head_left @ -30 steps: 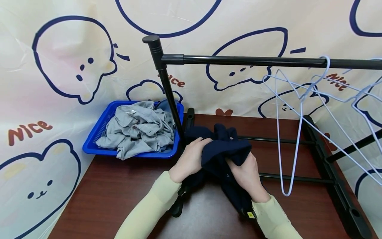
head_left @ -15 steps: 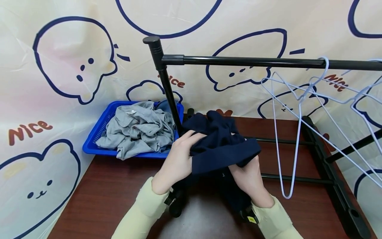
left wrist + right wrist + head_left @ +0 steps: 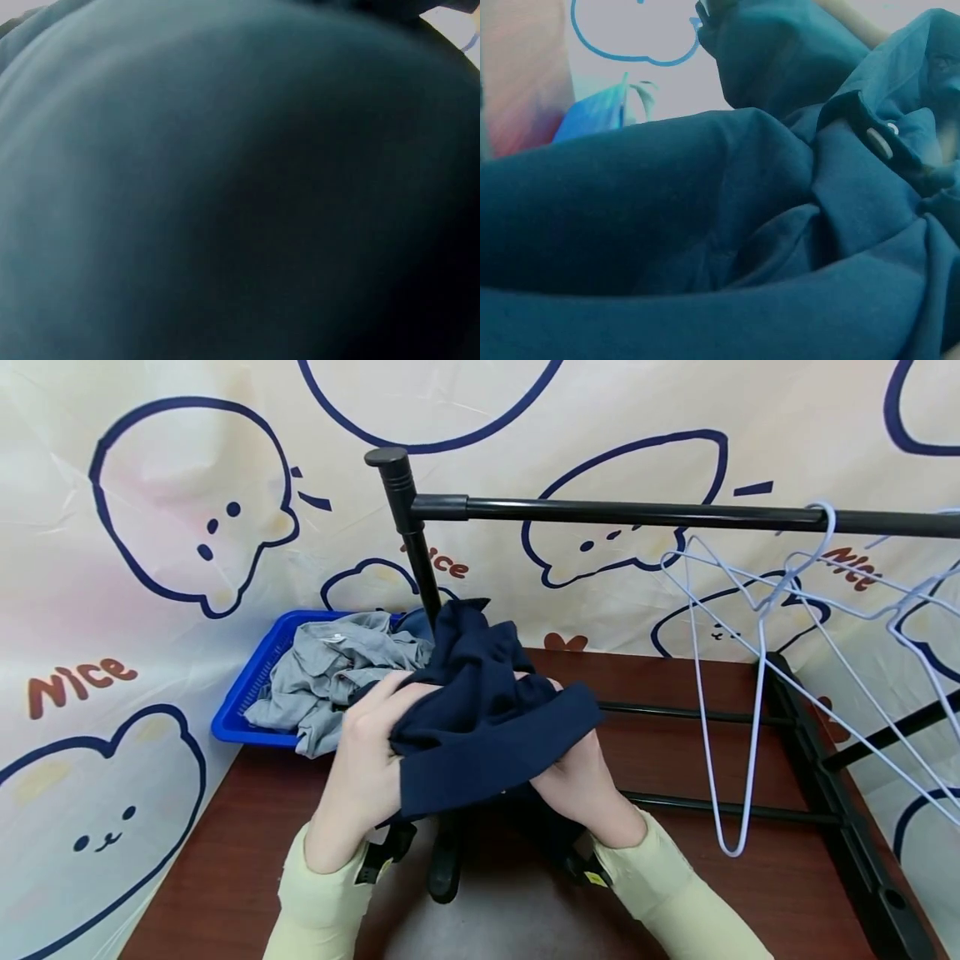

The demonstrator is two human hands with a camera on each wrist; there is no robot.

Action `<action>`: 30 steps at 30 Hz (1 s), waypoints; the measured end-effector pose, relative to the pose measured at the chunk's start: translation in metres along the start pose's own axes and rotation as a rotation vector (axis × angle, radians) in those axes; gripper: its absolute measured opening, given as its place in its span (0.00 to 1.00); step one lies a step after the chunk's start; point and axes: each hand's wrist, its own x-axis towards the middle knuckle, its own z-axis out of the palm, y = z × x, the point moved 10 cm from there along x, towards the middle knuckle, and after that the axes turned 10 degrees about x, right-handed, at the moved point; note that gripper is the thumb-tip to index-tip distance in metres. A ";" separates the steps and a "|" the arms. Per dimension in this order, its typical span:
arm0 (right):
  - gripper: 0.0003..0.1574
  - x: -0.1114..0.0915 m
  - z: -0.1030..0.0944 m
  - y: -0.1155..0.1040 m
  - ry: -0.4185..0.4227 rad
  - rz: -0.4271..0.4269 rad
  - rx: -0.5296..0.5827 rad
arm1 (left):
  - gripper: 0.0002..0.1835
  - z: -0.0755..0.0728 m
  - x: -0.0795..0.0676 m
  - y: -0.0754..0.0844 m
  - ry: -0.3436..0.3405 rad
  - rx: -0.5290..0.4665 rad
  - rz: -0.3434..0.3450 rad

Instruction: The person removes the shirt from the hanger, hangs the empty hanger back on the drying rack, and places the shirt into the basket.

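Observation:
A dark navy garment (image 3: pixel 480 727) is bunched up between both hands, above the table and in front of the rack's left post. My left hand (image 3: pixel 360 772) grips its left side with the thumb over the cloth. On the other side my right hand (image 3: pixel 581 781) holds it near the end of a broad folded band; the cloth hides most of these fingers. Navy cloth (image 3: pixel 187 150) fills the left wrist view, blurred. The right wrist view has its folds (image 3: pixel 660 195) and a small edge with buttons (image 3: pixel 881 142).
A blue basket (image 3: pixel 251 693) holding crumpled grey clothing (image 3: pixel 330 672) stands at the back left. The black rack's bar (image 3: pixel 645 512) crosses at the right, with pale blue wire hangers (image 3: pixel 759 693) hanging from it. Below lies a brown table (image 3: pixel 255 835).
Both hands have lifted the garment and drawn it leftward. Its broad band has opened out toward me. The left hand has shifted its hold on the cloth. Basket and rack stay in place.

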 end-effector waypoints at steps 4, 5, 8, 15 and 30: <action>0.33 0.010 0.012 -0.008 -0.028 -0.049 -0.023 | 0.19 -0.021 -0.003 0.003 0.069 0.024 0.010; 0.33 0.012 0.015 -0.009 -0.033 -0.059 -0.018 | 0.18 -0.026 -0.004 0.004 0.088 0.030 0.012; 0.34 0.022 0.025 -0.013 -0.055 -0.094 0.044 | 0.17 -0.041 -0.006 0.007 0.156 0.038 0.016; 0.25 0.044 0.051 -0.018 -0.153 -0.147 0.119 | 0.10 -0.076 -0.013 0.013 0.363 0.041 -0.021; 0.40 0.092 0.092 -0.052 -0.324 -0.308 0.220 | 0.13 -0.132 -0.030 0.005 0.723 0.167 -0.131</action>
